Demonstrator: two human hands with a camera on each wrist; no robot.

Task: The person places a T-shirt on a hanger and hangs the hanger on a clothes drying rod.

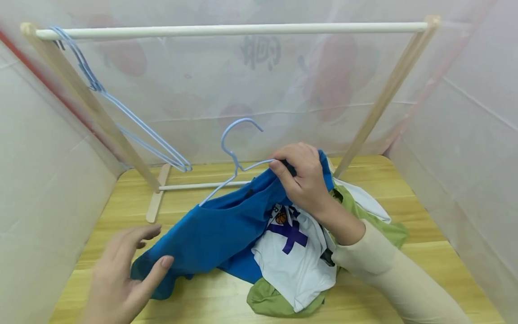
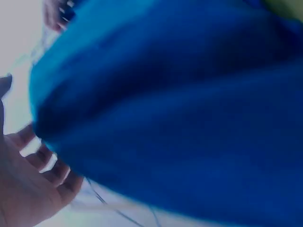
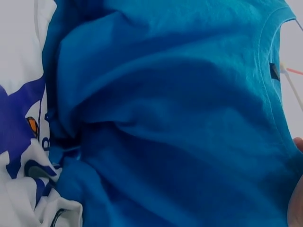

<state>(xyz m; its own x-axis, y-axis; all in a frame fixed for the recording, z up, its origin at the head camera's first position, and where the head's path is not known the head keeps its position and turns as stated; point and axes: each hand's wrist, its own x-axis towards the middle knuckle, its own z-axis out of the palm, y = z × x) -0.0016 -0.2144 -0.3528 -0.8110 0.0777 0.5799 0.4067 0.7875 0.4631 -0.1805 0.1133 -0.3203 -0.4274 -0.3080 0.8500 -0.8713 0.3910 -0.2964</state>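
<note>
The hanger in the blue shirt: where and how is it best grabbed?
Probably by the neck of the hanger, just under its hook, the left hand coming from the left: that slim part stands bare above the blue shirt, while the right hand holds the hanger's right shoulder.

And there's room below the rail (image 1: 230, 30), between the held hanger (image 1: 236, 167) and right post (image 1: 384, 97), above the right hand (image 1: 302, 177); hanging hangers (image 1: 95, 85) slant across the left; lower down, blue shirt (image 1: 226, 229) and piled clothes (image 1: 303, 274) bar the middle.
</note>
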